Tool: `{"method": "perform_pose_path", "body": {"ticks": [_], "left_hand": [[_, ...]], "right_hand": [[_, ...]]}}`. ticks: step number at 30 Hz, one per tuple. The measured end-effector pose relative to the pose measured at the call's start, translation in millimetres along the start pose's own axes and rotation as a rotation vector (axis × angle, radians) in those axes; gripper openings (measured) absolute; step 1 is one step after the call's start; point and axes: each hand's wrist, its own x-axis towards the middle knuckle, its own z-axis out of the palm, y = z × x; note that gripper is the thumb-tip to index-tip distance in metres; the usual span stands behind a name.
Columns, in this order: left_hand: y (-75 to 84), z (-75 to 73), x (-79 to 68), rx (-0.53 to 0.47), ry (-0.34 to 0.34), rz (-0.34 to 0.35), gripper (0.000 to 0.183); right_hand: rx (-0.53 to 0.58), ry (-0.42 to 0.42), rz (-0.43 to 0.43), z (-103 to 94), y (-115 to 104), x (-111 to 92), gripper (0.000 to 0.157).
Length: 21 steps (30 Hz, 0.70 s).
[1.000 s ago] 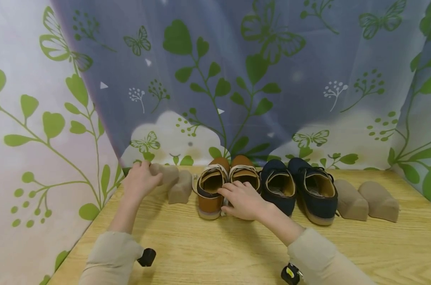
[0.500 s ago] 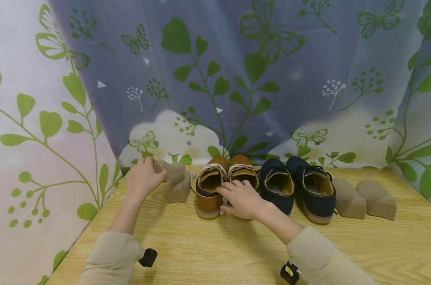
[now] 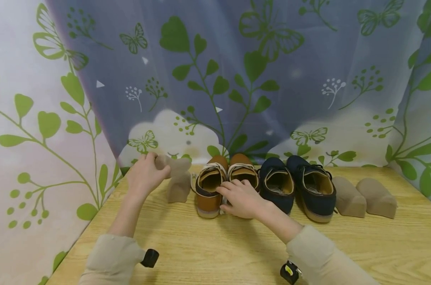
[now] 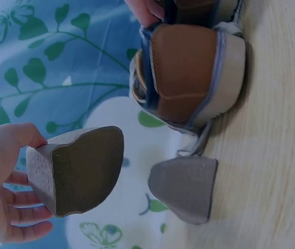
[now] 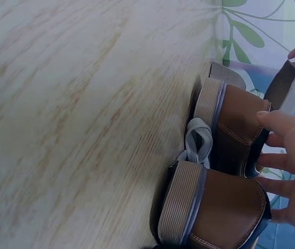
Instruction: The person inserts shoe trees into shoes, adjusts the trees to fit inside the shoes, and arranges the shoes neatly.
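Observation:
My left hand (image 3: pixel 147 174) holds a beige foam-like shoe insert (image 4: pixel 88 166) by one end, its thumb on the near edge. In the left wrist view it hangs above the table, apart from a second beige insert (image 4: pixel 184 187) standing below. My right hand (image 3: pixel 242 200) is at the heel collar of the left brown shoe (image 3: pixel 208 206), thumb against the heel and fingers at the rim, gripping lightly. Its twin, the right brown shoe (image 5: pixel 225 207), is partly covered by that hand in the head view. Pale laces (image 5: pixel 198 140) lie between the two heels.
To the right stand two navy shoes (image 3: pixel 317 204), heels toward me. Two more beige inserts (image 3: pixel 381 198) lie beyond them on the wooden table (image 3: pixel 208 253). A patterned curtain (image 3: pixel 208 79) rises directly behind the row, and another (image 3: pixel 41 158) borders the left side.
My left hand has lifted the beige insert and moved it slightly right, tilting its far end over the second insert. My right hand has stayed at the brown shoe.

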Motion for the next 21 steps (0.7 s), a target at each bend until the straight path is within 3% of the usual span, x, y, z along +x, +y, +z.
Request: {"method": "perform_pose_path", "body": {"ticks": [12,21], "left_hand": [[20.9,-11.8,-9.4,-0.012,-0.006,0.060,0.059],[33.0,-19.8,-16.5,-0.039,-0.011,0.115,0.057]], "right_hand": [[0.020,0.037,-0.047,3.7,2,1,0.046],[-0.009,0.110,-0.156,5.8,5,3,0.041]]}}
